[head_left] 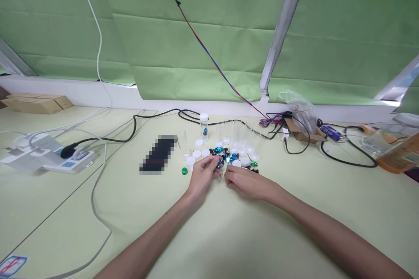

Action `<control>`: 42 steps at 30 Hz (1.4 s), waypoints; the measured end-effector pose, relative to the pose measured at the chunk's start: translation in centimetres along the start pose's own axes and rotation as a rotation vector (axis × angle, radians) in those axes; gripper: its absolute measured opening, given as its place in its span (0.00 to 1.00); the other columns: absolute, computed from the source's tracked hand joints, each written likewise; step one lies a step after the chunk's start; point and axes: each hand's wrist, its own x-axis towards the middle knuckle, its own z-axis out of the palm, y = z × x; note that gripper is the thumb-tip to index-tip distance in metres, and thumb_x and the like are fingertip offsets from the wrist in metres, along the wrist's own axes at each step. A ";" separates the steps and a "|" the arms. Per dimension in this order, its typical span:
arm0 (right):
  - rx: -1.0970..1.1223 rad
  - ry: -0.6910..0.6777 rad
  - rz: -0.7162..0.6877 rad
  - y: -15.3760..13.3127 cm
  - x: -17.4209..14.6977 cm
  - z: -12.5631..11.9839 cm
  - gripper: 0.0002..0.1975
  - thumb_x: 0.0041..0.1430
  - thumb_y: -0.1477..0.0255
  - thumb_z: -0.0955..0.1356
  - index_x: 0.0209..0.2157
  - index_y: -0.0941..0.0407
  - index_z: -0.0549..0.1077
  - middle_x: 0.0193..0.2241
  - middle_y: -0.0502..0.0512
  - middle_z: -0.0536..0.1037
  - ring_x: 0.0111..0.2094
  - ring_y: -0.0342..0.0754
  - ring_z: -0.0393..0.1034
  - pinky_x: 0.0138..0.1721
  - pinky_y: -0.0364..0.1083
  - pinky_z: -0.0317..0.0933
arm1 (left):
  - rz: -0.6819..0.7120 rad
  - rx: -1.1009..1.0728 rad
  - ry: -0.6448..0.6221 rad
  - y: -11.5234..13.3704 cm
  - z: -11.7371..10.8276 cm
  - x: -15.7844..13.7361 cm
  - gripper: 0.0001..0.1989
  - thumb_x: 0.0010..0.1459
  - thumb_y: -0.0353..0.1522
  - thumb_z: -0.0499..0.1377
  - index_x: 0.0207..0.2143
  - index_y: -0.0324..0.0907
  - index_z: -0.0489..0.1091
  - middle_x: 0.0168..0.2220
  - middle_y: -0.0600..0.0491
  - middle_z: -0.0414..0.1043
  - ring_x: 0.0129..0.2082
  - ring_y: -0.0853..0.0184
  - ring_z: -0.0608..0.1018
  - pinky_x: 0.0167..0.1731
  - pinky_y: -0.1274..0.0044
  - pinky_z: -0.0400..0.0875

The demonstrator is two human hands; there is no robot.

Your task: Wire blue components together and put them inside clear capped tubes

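Observation:
My left hand is closed in a pinch, with a small shiny blue part at its fingertips. Just to the right, my right hand has its fingers curled together and low over the table; whatever they hold is hidden. Beyond both hands lies a heap of small blue and black parts. White round caps are scattered around it, and a green part sits at its right side. Behind the heap stand several clear tubes. One capped tube has a blue part inside. A green knob-like piece lies left of my left hand.
A pixelated dark rectangle is on the left. Farther left are a white power strip and loose cables. An open cardboard box with a plastic bag, and a clear container with an orange label, stand at the right.

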 end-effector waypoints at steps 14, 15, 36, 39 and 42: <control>-0.026 0.029 -0.034 -0.1 -0.3 0.2 0.11 0.66 0.76 0.57 0.35 0.59 0.69 0.37 0.59 0.71 0.34 0.49 0.68 0.34 0.47 0.60 | 0.013 0.003 0.001 -0.1 -0.1 -0.1 0.19 0.47 0.43 0.66 0.34 0.36 0.76 0.29 0.50 0.72 0.20 0.72 0.70 0.21 0.78 0.65; -0.015 0.033 -0.031 -0.1 -0.3 0.2 0.11 0.66 0.76 0.57 0.35 0.59 0.68 0.37 0.59 0.71 0.34 0.49 0.68 0.33 0.46 0.60 | 0.013 0.002 0.000 -0.1 -0.2 0.0 0.19 0.47 0.43 0.66 0.34 0.36 0.76 0.29 0.50 0.72 0.20 0.72 0.70 0.21 0.78 0.65; 0.402 0.131 0.040 0.6 0.3 0.2 0.07 0.60 0.80 0.60 0.31 0.56 0.65 0.23 0.48 0.72 0.27 0.42 0.65 0.28 0.40 0.53 | -0.032 -0.100 -0.009 0.0 -0.2 0.0 0.16 0.46 0.40 0.68 0.31 0.36 0.75 0.29 0.50 0.72 0.23 0.73 0.71 0.23 0.79 0.65; 0.415 0.137 0.032 0.7 0.4 0.2 0.07 0.60 0.80 0.61 0.31 0.56 0.66 0.24 0.48 0.72 0.27 0.43 0.66 0.29 0.40 0.55 | -0.035 -0.107 -0.005 0.0 -0.2 0.0 0.16 0.46 0.40 0.68 0.32 0.36 0.75 0.29 0.51 0.72 0.23 0.73 0.71 0.23 0.79 0.65; 0.377 0.120 -0.008 0.7 0.3 -0.4 0.05 0.60 0.79 0.63 0.31 0.56 0.68 0.27 0.50 0.73 0.29 0.43 0.66 0.32 0.41 0.56 | -0.035 -0.113 -0.001 0.0 -0.2 0.0 0.16 0.46 0.39 0.68 0.33 0.36 0.75 0.29 0.51 0.72 0.23 0.73 0.71 0.23 0.79 0.65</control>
